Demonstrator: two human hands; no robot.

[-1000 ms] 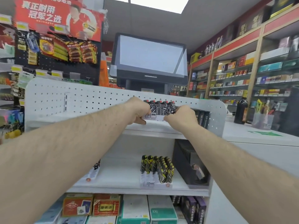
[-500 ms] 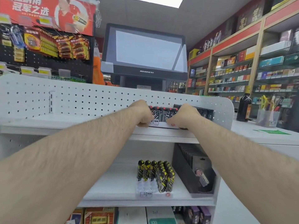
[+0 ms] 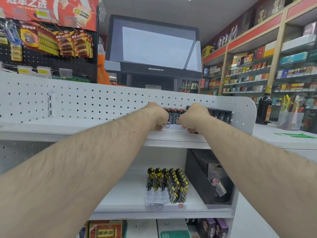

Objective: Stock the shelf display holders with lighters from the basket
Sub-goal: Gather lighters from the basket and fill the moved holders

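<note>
Reaching over the top shelf (image 3: pixel 82 129), the person has both hands on a display holder (image 3: pixel 174 125) full of black-and-white lighters (image 3: pixel 173 115). The left hand (image 3: pixel 158 115) curls round the holder's left end and the right hand (image 3: pixel 195 117) round its right end, fingers tucked down by the base, so each hand has a closed hold on the tray itself, not on any single lighter. A grip at both ends makes sense to me: the tray is wide and loaded, and holding it that way should keep it level so nothing tips out.

The holder sits on the top shelf near its front edge, in front of the white pegboard back (image 3: pixel 103 103), with a row of dark boxes (image 3: pixel 221 115) just beside it to the right. Whether its base lies fully flat on the shelf I cannot tell, since the hands hide its lower corners.

The lighters stand upright, long axis vertical, their red-capped tops pointing up. The tray's own long axis runs left to right along the shelf, label face (image 3: pixel 167 124) toward the aisle (where a shopper would read it).

One shelf down, a second holder (image 3: pixel 155 203) carries black-and-yellow lighters (image 3: pixel 167 182), also upright, with bare sockets at its front left. No basket is in view.
</note>
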